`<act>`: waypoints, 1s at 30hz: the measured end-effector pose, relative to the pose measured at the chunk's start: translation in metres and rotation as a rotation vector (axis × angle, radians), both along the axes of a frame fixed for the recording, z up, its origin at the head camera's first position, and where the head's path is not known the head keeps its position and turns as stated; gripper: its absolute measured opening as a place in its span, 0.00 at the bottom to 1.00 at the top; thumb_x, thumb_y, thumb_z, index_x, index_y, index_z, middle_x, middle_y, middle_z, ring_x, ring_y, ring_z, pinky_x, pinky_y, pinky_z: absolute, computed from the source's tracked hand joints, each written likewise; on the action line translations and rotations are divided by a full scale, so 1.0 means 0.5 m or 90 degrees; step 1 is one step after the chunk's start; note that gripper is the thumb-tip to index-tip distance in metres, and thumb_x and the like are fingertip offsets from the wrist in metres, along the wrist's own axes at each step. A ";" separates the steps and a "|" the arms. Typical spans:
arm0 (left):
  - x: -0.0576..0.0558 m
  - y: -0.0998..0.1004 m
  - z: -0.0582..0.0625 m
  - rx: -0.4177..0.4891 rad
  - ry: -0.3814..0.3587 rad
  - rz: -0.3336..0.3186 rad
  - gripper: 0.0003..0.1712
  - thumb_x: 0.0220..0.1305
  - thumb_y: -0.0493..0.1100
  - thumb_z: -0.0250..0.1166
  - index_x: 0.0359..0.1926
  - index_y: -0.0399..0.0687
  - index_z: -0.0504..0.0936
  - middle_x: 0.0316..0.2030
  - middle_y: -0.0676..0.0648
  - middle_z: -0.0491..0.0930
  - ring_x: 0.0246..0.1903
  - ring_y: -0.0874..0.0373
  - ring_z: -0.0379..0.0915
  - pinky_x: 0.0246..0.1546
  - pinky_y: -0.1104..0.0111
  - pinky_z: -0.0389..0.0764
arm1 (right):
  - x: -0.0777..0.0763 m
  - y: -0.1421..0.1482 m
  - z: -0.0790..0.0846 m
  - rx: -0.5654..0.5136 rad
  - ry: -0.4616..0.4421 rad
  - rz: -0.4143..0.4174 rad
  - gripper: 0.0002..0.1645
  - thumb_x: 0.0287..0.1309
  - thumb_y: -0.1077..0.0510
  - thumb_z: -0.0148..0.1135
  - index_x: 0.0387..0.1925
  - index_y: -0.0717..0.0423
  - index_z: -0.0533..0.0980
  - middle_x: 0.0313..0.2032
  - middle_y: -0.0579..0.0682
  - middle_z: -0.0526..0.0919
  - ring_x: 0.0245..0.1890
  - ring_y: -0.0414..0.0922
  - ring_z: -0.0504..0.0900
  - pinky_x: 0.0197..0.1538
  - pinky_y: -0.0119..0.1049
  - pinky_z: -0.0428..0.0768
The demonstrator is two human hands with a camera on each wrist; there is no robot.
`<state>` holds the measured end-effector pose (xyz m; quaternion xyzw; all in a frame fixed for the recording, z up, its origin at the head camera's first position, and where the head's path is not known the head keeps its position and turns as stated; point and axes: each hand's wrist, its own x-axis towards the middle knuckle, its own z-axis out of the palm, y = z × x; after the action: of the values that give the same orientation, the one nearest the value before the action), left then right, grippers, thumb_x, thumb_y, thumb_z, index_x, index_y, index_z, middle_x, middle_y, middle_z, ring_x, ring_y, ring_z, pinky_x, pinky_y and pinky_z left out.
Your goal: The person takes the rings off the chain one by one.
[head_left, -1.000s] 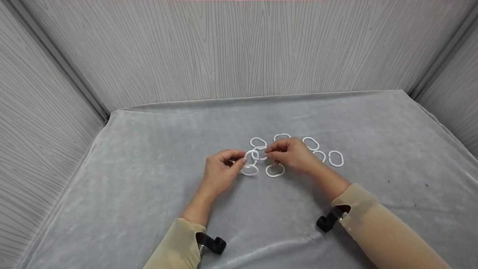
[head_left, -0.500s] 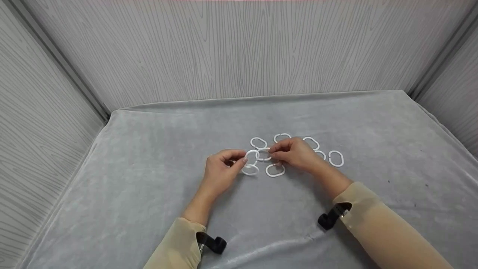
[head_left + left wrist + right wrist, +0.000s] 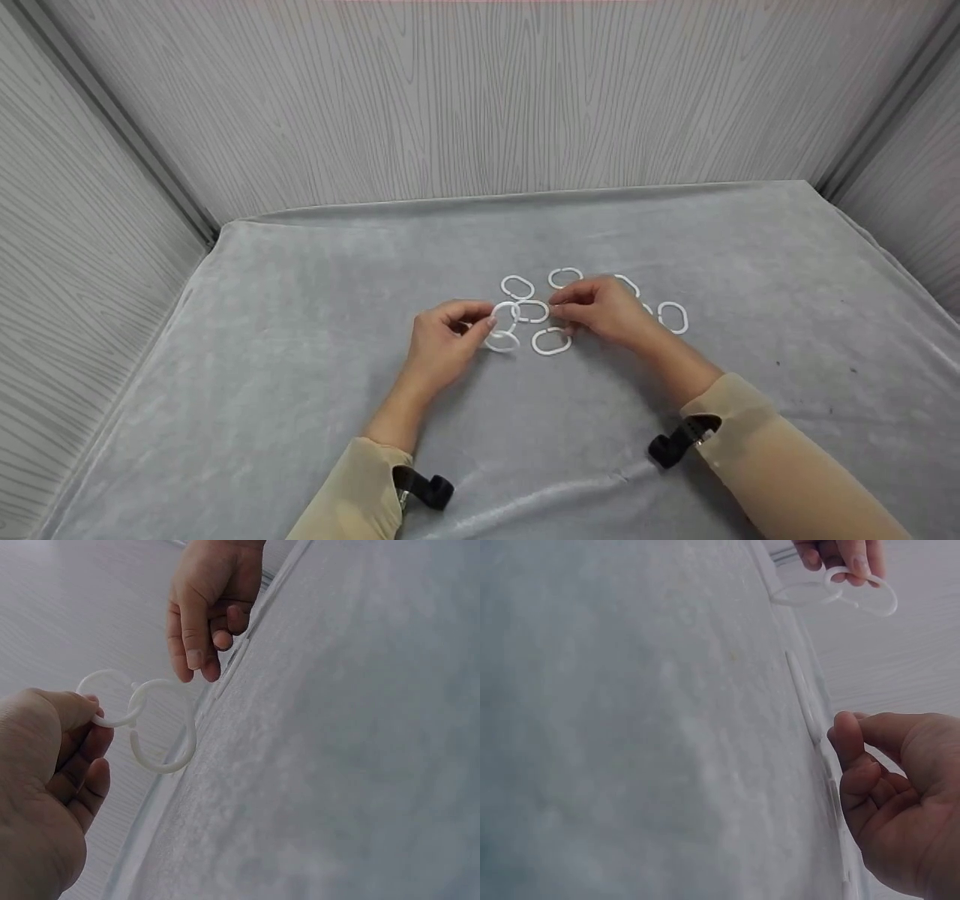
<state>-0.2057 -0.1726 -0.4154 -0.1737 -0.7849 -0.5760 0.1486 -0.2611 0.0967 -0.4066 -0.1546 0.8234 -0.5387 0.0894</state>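
Note:
My left hand (image 3: 448,337) pinches a white oval plastic link (image 3: 114,723) between thumb and fingers. Looped through it hangs a second link (image 3: 193,739), which has a small gap in its side. Both are raised over the cloth. My right hand (image 3: 600,307) is just to the right, thumb and index fingertip close together with nothing seen between them; in the right wrist view this hand (image 3: 900,795) has its other fingers loosely curled. Right at its fingertips in the head view lies another link (image 3: 547,309), which overlaps the held link's edge.
Several loose white links lie around the hands: one behind (image 3: 517,277), one nearer the front (image 3: 551,354), one at the right (image 3: 686,319), others partly hidden by the right hand. Grey cloth (image 3: 315,300) covers the table, with a wood-patterned wall (image 3: 480,97) behind.
My right hand has drawn a little to the right, uncovering more of the link beside its fingertips. The left hand keeps its pinch and has barely moved.

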 end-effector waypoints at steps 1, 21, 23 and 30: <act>0.000 0.000 0.000 0.001 -0.001 -0.002 0.08 0.65 0.34 0.75 0.44 0.35 0.91 0.36 0.49 0.90 0.34 0.58 0.82 0.39 0.71 0.81 | 0.002 0.001 0.001 0.005 0.009 -0.002 0.12 0.65 0.66 0.72 0.48 0.69 0.86 0.31 0.56 0.88 0.24 0.38 0.84 0.31 0.27 0.80; -0.002 -0.003 -0.003 0.011 -0.004 -0.026 0.07 0.65 0.33 0.74 0.43 0.35 0.91 0.36 0.48 0.90 0.34 0.58 0.82 0.38 0.71 0.80 | 0.065 -0.012 0.045 -0.044 0.092 0.007 0.14 0.64 0.66 0.72 0.51 0.68 0.86 0.37 0.54 0.90 0.30 0.40 0.86 0.37 0.33 0.84; -0.001 -0.004 -0.003 0.009 -0.007 -0.028 0.06 0.65 0.33 0.74 0.43 0.36 0.92 0.36 0.49 0.90 0.34 0.58 0.83 0.38 0.72 0.80 | 0.068 -0.013 0.043 -0.056 0.088 0.008 0.15 0.64 0.67 0.72 0.51 0.68 0.86 0.38 0.57 0.90 0.31 0.41 0.86 0.39 0.36 0.85; 0.003 -0.009 0.000 0.014 -0.007 -0.054 0.07 0.65 0.33 0.74 0.43 0.33 0.91 0.35 0.47 0.90 0.33 0.60 0.82 0.37 0.72 0.80 | 0.075 -0.020 0.031 -0.116 0.092 0.001 0.15 0.65 0.67 0.72 0.51 0.70 0.84 0.38 0.68 0.86 0.30 0.42 0.86 0.39 0.36 0.84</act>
<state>-0.2041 -0.1770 -0.4154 -0.2023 -0.7713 -0.5910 0.1216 -0.2235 0.0868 -0.3911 -0.2011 0.7752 -0.5987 0.0157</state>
